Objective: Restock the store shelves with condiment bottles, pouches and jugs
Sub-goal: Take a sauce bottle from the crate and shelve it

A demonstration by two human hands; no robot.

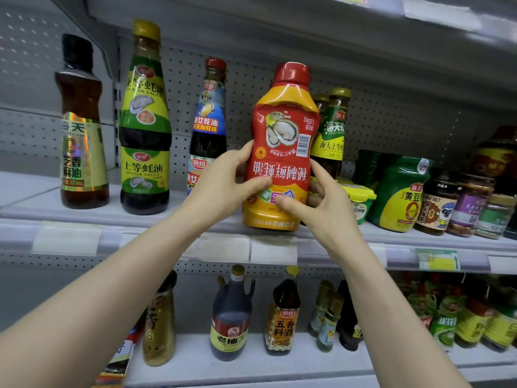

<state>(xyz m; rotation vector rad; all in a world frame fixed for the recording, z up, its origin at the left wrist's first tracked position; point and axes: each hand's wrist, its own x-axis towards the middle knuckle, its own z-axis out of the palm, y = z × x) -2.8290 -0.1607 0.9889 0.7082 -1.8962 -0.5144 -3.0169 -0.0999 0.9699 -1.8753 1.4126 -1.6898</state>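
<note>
I see L hand (223, 180) & R hand (319, 203) both gripping red oyster sauce squeeze bottle (282, 141) at frame ctr, base on shelf (140, 217).

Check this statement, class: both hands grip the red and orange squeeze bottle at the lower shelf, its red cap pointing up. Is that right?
Not quite. The head view shows the left hand and right hand gripping the red and orange squeeze bottle at the upper shelf, not the lower one. Its red cap does point up.
</note>
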